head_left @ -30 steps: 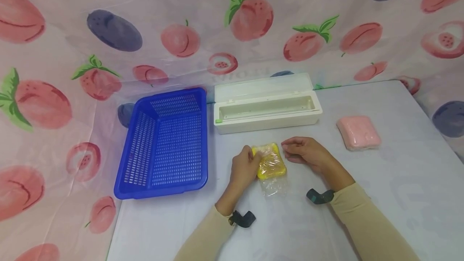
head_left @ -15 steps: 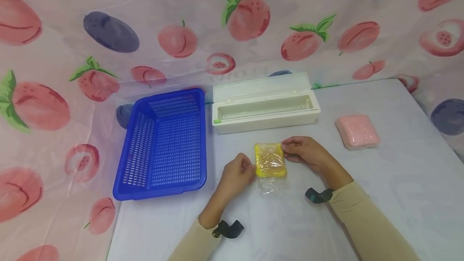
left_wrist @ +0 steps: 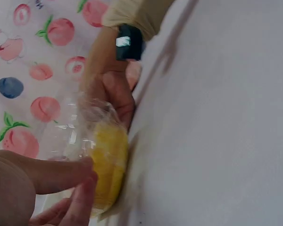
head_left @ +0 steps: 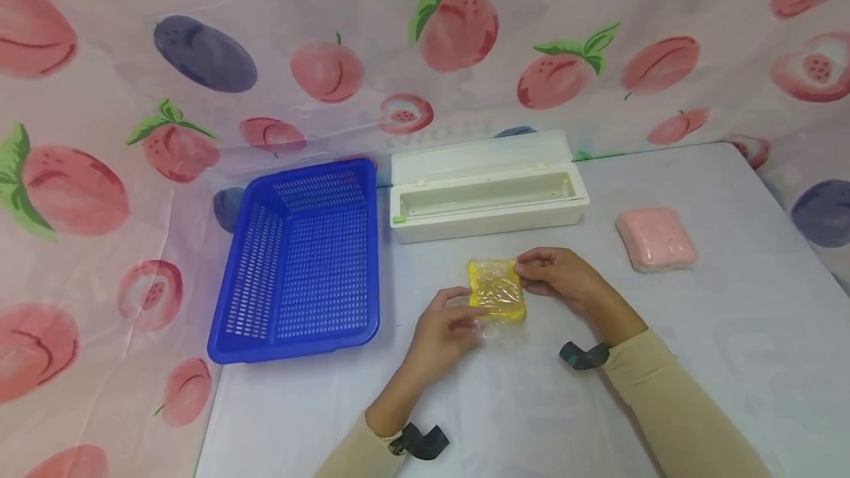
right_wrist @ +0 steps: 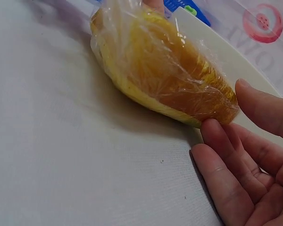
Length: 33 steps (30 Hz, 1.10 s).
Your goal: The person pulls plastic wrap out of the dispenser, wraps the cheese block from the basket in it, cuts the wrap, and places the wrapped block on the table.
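Note:
A square yellow pack in crinkled clear plastic film (head_left: 498, 292) lies on the white table in front of the person. At its upper right corner the right hand (head_left: 561, 280) pinches it, thumb above and fingers below, as the right wrist view shows. The left hand (head_left: 446, 334) is at the lower left edge, its thumb reaching over the pack. In the left wrist view the left thumb and index fingertips (left_wrist: 87, 172) meet on the film beside the yellow side (left_wrist: 108, 165). Loose clear film (head_left: 498, 332) sticks out from the near edge.
Left of the hands stands a blue slatted basket (head_left: 292, 349). Behind the pack is a long white box (head_left: 491, 225) with its clear lid (head_left: 481, 156) raised. A pink wrapped pack (head_left: 657, 238) lies to the right. Fruit-printed cloth hangs behind the table.
The left hand let go of the pack's upper left side, drew back and came to its lower left edge. The pack turned slightly straighter, and the right hand came onto its corner.

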Each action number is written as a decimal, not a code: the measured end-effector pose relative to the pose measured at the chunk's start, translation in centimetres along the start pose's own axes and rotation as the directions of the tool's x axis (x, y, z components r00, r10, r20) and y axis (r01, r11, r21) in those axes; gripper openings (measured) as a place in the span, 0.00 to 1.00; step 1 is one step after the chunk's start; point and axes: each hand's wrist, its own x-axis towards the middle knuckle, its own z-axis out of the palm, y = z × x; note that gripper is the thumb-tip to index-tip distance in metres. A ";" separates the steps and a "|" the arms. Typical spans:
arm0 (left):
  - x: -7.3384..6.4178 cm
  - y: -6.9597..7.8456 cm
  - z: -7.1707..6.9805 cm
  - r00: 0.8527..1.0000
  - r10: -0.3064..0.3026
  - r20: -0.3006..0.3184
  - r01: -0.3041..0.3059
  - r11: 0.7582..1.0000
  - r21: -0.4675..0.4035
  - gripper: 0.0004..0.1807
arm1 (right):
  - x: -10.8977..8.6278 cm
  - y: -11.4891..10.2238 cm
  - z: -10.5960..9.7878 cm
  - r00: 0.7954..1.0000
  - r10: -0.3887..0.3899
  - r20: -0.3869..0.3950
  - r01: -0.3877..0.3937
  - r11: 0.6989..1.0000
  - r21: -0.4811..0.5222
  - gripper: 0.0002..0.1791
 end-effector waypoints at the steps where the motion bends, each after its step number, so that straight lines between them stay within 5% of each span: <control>1: 0.1 0.1 0.1 1.000 0.015 -0.012 -0.015 0.999 0.036 0.16 | 0.0 0.0 0.0 1.000 -0.001 0.000 0.001 1.000 -0.003 0.32; 10: 1.8 -0.4 0.3 0.985 0.104 -0.137 -0.085 0.987 0.136 0.03 | -0.1 0.1 -0.1 1.000 -0.008 0.008 0.008 1.000 -0.005 0.30; 17: 2.8 -0.3 0.7 0.955 0.261 -0.138 -0.195 0.909 0.369 0.03 | 0.0 0.0 -0.2 1.000 -0.002 0.006 0.002 1.000 -0.013 0.31; 25: 3.8 0.5 1.5 0.961 0.203 -0.187 -0.108 0.900 0.423 0.07 | 0.0 0.0 -0.1 1.000 -0.013 0.001 0.013 1.000 -0.019 0.30; 29: 3.8 0.7 1.6 0.945 0.306 -0.112 -0.210 0.835 0.508 0.07 | -0.1 -0.1 0.1 1.000 -0.010 -0.003 0.010 1.000 -0.019 0.30; 33: 3.3 0.6 1.2 0.923 0.377 0.074 -0.358 0.774 0.522 0.14 | -0.2 -0.1 0.1 1.000 -0.016 -0.001 0.016 0.999 -0.031 0.29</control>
